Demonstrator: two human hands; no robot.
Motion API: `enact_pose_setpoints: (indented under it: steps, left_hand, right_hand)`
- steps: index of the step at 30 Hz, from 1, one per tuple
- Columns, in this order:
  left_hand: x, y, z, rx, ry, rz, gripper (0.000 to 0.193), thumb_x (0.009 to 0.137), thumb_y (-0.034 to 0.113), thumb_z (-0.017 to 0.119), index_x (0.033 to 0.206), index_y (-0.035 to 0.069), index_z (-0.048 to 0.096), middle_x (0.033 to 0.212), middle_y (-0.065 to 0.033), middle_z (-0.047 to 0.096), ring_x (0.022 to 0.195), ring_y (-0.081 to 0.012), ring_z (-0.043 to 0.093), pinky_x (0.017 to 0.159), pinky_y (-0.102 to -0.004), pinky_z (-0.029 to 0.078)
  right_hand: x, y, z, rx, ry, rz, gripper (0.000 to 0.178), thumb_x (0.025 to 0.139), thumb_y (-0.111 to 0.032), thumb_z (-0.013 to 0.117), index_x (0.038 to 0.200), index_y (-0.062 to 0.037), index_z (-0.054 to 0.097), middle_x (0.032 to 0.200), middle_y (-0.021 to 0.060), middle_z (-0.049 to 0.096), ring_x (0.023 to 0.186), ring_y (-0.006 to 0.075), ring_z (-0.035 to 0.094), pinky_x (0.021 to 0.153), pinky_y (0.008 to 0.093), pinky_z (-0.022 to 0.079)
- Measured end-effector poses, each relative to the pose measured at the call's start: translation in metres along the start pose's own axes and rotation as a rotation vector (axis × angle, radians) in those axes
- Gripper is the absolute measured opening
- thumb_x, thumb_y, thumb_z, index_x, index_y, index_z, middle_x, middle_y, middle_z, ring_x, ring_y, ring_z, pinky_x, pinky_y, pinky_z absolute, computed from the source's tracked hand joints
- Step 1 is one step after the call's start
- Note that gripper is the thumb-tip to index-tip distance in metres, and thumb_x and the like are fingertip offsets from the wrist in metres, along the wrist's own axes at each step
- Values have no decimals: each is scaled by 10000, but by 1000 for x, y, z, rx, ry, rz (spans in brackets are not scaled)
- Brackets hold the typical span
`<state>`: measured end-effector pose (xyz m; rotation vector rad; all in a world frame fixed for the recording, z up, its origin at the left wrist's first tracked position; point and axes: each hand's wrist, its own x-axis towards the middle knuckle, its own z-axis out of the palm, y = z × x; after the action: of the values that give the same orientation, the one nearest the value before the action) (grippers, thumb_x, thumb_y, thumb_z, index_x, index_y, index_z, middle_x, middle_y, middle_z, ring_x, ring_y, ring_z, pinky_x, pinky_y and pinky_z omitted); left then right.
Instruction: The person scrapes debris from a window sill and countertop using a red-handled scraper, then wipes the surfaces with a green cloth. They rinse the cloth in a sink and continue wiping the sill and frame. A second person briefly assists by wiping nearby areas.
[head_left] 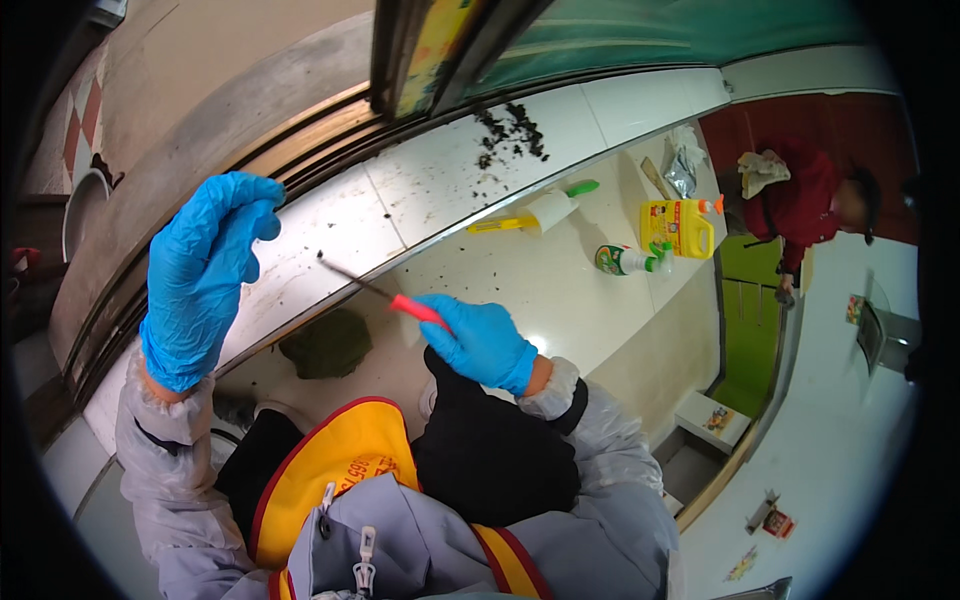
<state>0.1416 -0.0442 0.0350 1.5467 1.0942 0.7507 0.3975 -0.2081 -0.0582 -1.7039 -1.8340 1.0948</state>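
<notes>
Scraping the white sill
My right hand (480, 342) pinches the red-handled tool (385, 293); left hand (205, 270) hovers, fingers curled. A slip could scatter dirt (510, 135).

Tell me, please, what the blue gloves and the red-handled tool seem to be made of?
The gloves on the left hand and right hand look like thin nitrile or latex: wrinkled, slightly glossy. The tool seems to have a matte red plastic handle and a thin dark shaft, probably metal.

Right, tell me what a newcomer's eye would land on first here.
The two bright blue gloves: the left hand raised with curled fingers, holding nothing, and the right hand gripping a red-handled tool pointed at the white sill. Further along lies a dark debris pile, and a yellow jug stands on the floor.
</notes>
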Motion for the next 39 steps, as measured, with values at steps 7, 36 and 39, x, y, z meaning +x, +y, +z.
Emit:
enact_pose_setpoints:
  steps: [7, 36, 39]
  left_hand:
    - [2, 2, -8, -3, 52, -58, 196, 964, 72, 606, 1150, 37, 660, 913, -28, 656, 787, -84, 576, 598, -191, 424]
    - [0, -20, -55, 34, 177, 177, 289, 994, 233, 576, 1260, 126, 617, 1172, -66, 680, 881, -118, 647, 619, -195, 513]
    - [-3, -23, -61, 23, 243, 146, 252, 992, 218, 583, 1219, 121, 636, 1165, -51, 681, 838, -82, 620, 612, -190, 500]
  right_hand:
    - [-3, 45, -38, -92, 341, 246, 282, 972, -315, 564, 1178, -129, 618, 853, 139, 690, 679, 342, 663, 615, 410, 526]
    - [48, -19, 20, -313, 11, -131, 255, 935, -291, 586, 1124, -123, 619, 684, 132, 644, 530, 337, 610, 482, 419, 486]
    - [38, -2, -1, -271, 204, 36, 227, 943, -283, 587, 1098, -127, 642, 657, 127, 638, 533, 327, 619, 496, 409, 493]
